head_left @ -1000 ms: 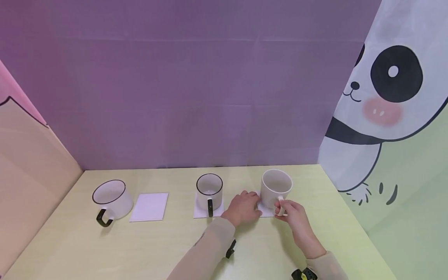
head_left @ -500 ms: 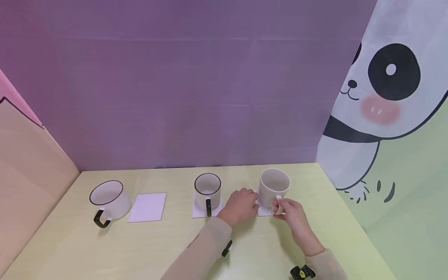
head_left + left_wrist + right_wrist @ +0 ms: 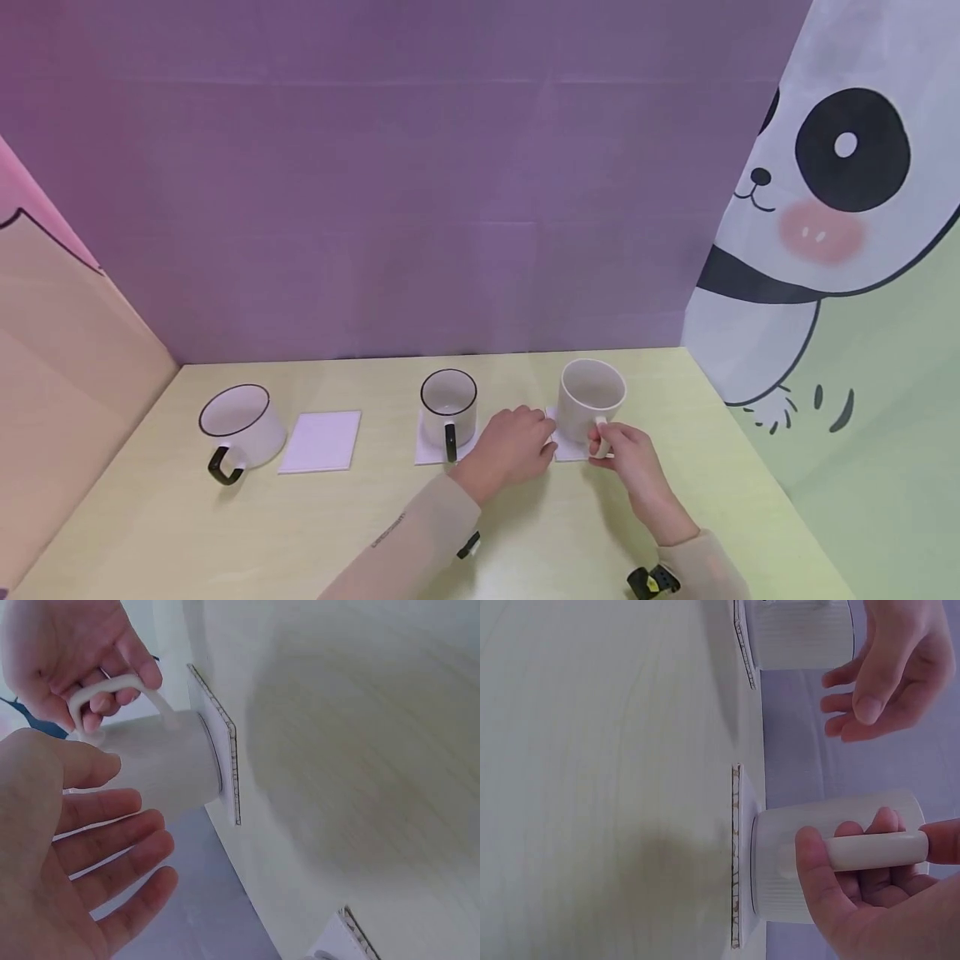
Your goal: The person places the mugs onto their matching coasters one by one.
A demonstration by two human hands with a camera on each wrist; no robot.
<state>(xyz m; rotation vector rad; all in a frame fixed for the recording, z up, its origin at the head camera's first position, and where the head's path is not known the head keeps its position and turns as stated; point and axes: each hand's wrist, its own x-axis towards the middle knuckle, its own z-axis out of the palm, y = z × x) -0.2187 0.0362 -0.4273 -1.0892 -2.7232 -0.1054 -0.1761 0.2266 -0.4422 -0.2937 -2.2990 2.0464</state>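
1. White handle (image 3: 879, 852) is held by the curled fingers (image 3: 819, 871) of the right hand (image 3: 636, 471); on the left hand (image 3: 513, 447) the fingers are spread, apart from the mug (image 3: 577, 419).
2. This mug stands upright on a coaster (image 3: 567, 452) on the bench (image 3: 262, 542), long axis vertical, mouth upward, handle toward the person (image 3: 705, 567).
3. I judge it stiff, rather heavy, slippery, breakable; the handle is the good hold.

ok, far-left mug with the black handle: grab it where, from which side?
I'd take the black handle, left hand coming from the near-left: it juts out of the mug that way, with an open loop for fingers. The round body is far wider, so likely harder to grip one-handed.
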